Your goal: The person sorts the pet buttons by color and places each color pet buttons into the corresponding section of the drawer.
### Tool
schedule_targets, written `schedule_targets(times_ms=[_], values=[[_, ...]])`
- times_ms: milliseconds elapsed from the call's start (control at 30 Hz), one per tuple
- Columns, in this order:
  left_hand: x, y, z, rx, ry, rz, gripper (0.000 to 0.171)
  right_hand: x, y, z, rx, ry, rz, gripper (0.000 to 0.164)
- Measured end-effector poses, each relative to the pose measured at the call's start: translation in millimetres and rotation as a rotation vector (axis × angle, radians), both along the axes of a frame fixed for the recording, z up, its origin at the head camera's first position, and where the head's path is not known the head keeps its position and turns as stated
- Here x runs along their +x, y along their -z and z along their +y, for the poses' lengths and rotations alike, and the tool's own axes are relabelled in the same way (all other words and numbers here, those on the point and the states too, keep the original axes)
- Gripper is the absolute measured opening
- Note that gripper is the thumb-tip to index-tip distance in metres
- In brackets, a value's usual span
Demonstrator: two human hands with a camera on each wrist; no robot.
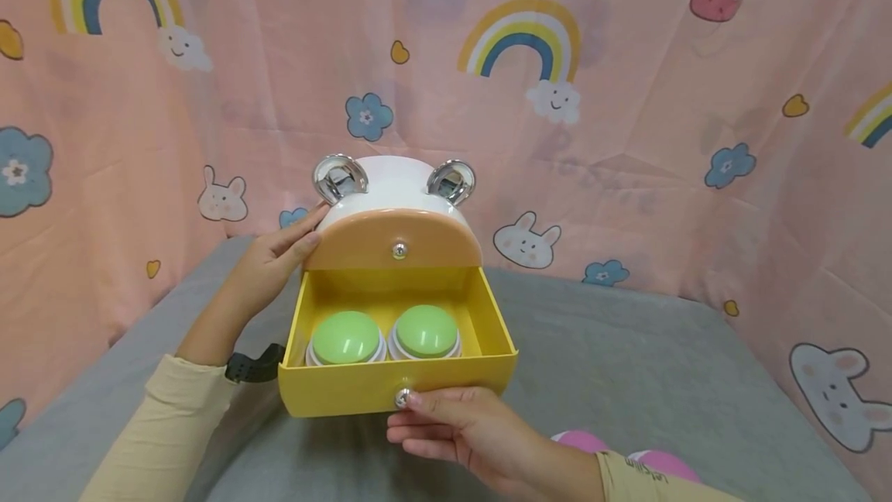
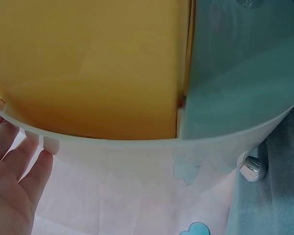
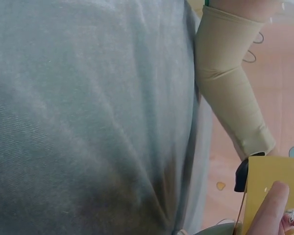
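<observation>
A rounded white storage box (image 1: 390, 177) with silver ears stands in the middle of the head view. Its upper front is an orange panel (image 1: 362, 242) with a small silver knob. Below it, a yellow drawer (image 1: 334, 393) is pulled out, holding two green-domed, white-rimmed round pieces (image 1: 346, 337). My left hand (image 1: 268, 266) rests on the box's left side, fingers extended along the white shell (image 2: 127, 166). At the drawer front, my right hand (image 1: 481, 436) pinches the silver drawer knob (image 1: 403, 398) between thumb and finger. In the right wrist view, a finger (image 3: 272, 210) lies across the yellow front.
Two pink domed pieces (image 1: 581, 441) lie on the grey cloth (image 1: 648, 378), partly behind my right forearm. A pink patterned curtain (image 1: 627, 45) encloses the back and sides. In the left wrist view, a teal panel (image 2: 240, 73) and a silver foot (image 2: 253, 169) show on the box.
</observation>
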State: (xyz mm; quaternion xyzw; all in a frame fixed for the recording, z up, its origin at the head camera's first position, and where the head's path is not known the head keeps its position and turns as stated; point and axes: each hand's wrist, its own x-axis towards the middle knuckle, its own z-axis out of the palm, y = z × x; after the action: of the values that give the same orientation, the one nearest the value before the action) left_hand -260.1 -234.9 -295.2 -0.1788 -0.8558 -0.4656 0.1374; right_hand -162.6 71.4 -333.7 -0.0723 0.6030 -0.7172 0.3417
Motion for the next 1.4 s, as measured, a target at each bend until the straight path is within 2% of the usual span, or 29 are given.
schedule_targets(times_ms=[333,567,933,1400], values=[[-0.2,0.6,-0.9,-0.007,0.005,0.007,0.050,-3.9,-6.2,-4.1,-0.009,0.057,0.035,0.037],[0.8,-1.1,-2.6,-0.014,0.023,-0.038,0.051,-11.5,-6.4,-4.6,-0.010,0.083,0.048,0.038],[1.7,-2.4,-2.6,-0.011,0.024,-0.043,0.051,-31.5,-7.0,-14.2,-0.010,0.116,0.086,0.038],[-0.3,-2.4,-1.4,0.001,0.015,-0.047,0.051,-56.8,-2.4,-28.6,0.003,0.115,0.162,0.043]])
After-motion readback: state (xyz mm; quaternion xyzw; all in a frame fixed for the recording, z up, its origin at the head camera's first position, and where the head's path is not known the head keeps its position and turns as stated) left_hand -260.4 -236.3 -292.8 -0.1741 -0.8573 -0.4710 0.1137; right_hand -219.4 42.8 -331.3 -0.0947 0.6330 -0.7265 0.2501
